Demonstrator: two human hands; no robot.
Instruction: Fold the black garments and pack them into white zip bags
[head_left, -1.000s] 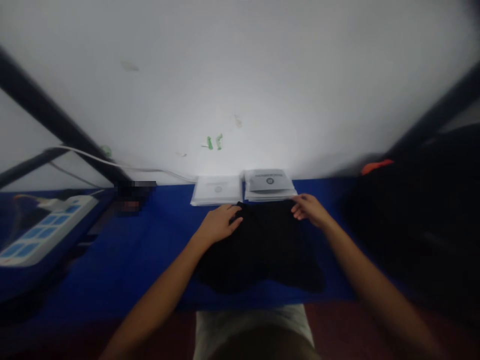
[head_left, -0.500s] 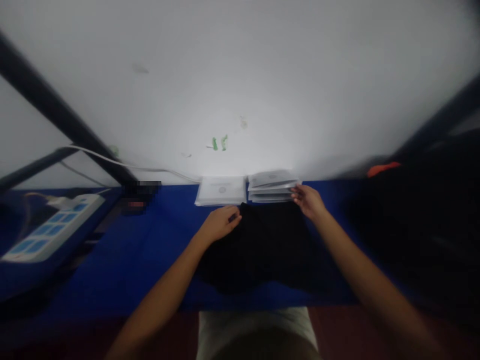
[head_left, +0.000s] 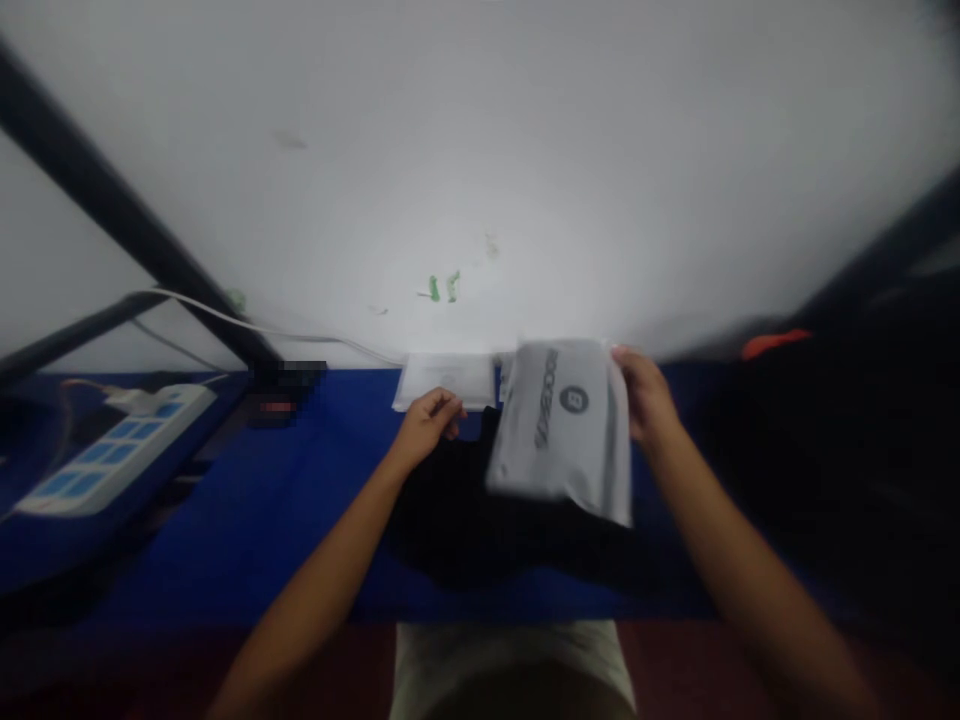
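Observation:
A grey-white plastic packaging bag (head_left: 566, 430) with dark lettering and a round logo hangs tilted from my right hand (head_left: 651, 395), which grips its upper right edge. Below the bag a black cloth (head_left: 465, 530) lies on the blue table, partly covered by it. My left hand (head_left: 431, 425) is at the cloth's upper left, its fingers closed in a pinch. Whether they hold anything cannot be made out. Just behind that hand lies a flat stack of pale plastic bags (head_left: 450, 372). A second stack is mostly hidden behind the raised bag.
On the left lies a white power strip (head_left: 124, 450) with blue sockets and a plugged-in cable. A dark object (head_left: 274, 408) rests near the wall. A large black heap (head_left: 840, 470) fills the right side, with an orange item (head_left: 776, 344) behind it. The white wall (head_left: 480, 150) bounds the back.
My right hand has lifted a plastic bag off the right stack and brought it over the black cloth. My left hand has shifted slightly left and back.

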